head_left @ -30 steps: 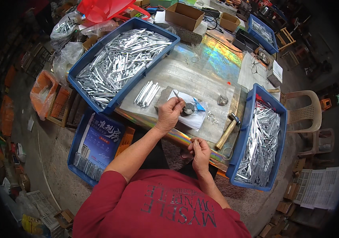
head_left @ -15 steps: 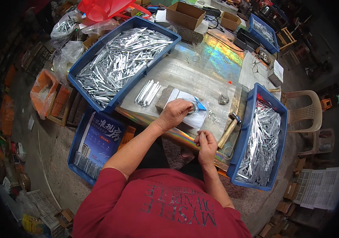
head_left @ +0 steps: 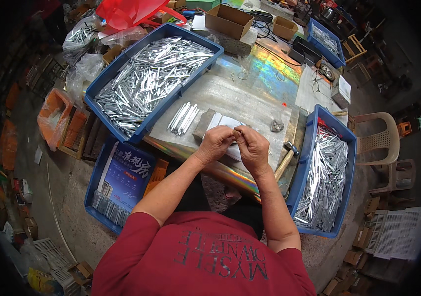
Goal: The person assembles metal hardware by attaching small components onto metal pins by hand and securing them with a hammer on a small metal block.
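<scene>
My left hand (head_left: 216,143) and my right hand (head_left: 252,150) meet fingertip to fingertip, both closed in a pinch. What they pinch is hidden behind the fingers. Below them is a grey block (head_left: 202,126) topped with white paper (head_left: 227,121). A row of silver metal strips (head_left: 183,118) lies left of the block. Past my right hand sits a small greyish clump (head_left: 276,126). A hammer (head_left: 285,160) with a wooden handle rests close to my right forearm.
A big blue bin (head_left: 99,112) heaped with metal strips stands at the left, another blue bin (head_left: 350,172) of strips at the right. Lower left, a blue tray (head_left: 90,192) holds a printed sheet and strips. An open cardboard box (head_left: 228,20) sits at the back.
My right hand has come up and left to meet the left hand. A blue piece seen beside the left fingers is now covered by the hands.
</scene>
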Available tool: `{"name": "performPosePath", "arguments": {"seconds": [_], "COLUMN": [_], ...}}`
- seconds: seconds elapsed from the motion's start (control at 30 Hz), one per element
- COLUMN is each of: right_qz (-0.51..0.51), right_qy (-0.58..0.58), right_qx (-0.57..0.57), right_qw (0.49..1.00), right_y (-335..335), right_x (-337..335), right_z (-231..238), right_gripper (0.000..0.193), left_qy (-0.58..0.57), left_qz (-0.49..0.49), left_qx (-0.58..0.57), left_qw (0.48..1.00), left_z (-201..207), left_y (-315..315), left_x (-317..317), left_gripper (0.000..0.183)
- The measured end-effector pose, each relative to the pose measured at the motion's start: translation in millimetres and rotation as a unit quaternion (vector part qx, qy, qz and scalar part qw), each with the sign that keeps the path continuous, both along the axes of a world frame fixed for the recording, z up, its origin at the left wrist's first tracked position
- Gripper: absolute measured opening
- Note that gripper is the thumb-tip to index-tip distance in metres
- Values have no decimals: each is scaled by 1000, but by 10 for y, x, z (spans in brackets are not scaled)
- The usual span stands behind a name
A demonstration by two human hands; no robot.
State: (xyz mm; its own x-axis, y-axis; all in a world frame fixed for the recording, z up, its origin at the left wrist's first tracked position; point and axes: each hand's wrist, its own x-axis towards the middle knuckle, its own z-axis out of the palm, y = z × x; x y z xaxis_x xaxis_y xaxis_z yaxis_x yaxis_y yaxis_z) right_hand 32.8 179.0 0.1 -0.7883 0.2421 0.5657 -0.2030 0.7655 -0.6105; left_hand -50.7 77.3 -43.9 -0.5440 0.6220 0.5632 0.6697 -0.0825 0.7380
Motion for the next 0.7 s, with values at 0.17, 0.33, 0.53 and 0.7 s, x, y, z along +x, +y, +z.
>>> {"name": "performPosePath", "arguments": {"seconds": [0.17, 0.33, 0.53, 0.7], "right_qz": [-17, -8, -17, -250], "right_qy": [89, 118, 63, -82], "right_qx": [105, 102, 105, 32], "right_qw": [990, 988, 992, 964], "right_y": [-100, -179, -235, 104], "right_x": [78, 192, 326, 786], "right_z": [-102, -281, -293, -354], "right_gripper": [18, 29, 33, 35], "left_qy": [-37, -42, -20, -7], "left_qz": [23, 34, 44, 42], "left_qx": [46, 43, 49, 68], "left_qw": [998, 998, 998, 997], "left_z": [-5, -22, -29, -1], "left_y": [15, 27, 45, 26], "left_x": [25, 38, 48, 56], "left_gripper": [8, 9, 10, 9]}}
